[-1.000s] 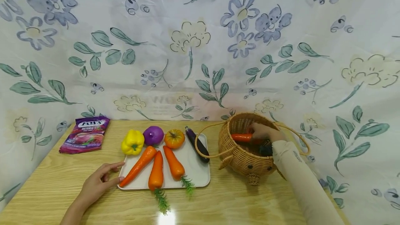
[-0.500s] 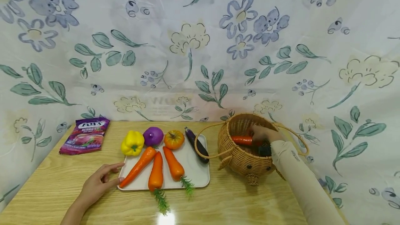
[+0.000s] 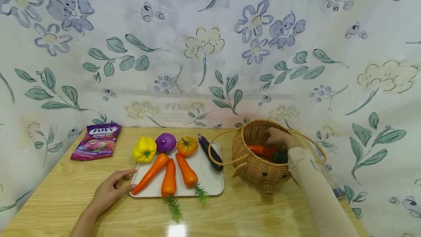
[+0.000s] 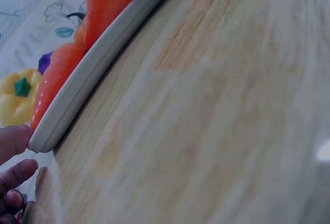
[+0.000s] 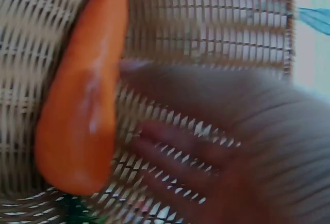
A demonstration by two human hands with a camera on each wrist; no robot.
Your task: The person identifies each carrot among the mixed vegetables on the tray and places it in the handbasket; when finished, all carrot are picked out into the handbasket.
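Note:
My right hand (image 3: 277,138) reaches into a round wicker basket (image 3: 253,165) with an animal face. A toy carrot (image 5: 85,95) lies against the basket's woven wall; my fingers stand loosely apart beside it, and the thumb tip is at its side. The thumb of my left hand (image 3: 110,191) touches the front left corner of a white tray (image 3: 205,189), by the tip of one carrot (image 3: 151,174). Two more carrots lie on the tray, with a yellow bell pepper (image 3: 144,150), a purple onion-like vegetable (image 3: 166,142), a small pumpkin (image 3: 187,146) and an eggplant (image 3: 212,154).
A purple snack packet (image 3: 97,142) lies at the table's back left. The basket's two looped handles (image 3: 227,164) spread outward, one over the tray's right side. A dark object (image 3: 280,157) is in the basket under my right wrist. Floral cloth hangs behind the wooden table (image 3: 204,218).
My right hand has come away from its grip on the carrot, which now lies in the basket. The head view has shifted slightly. My left hand stays at the tray corner.

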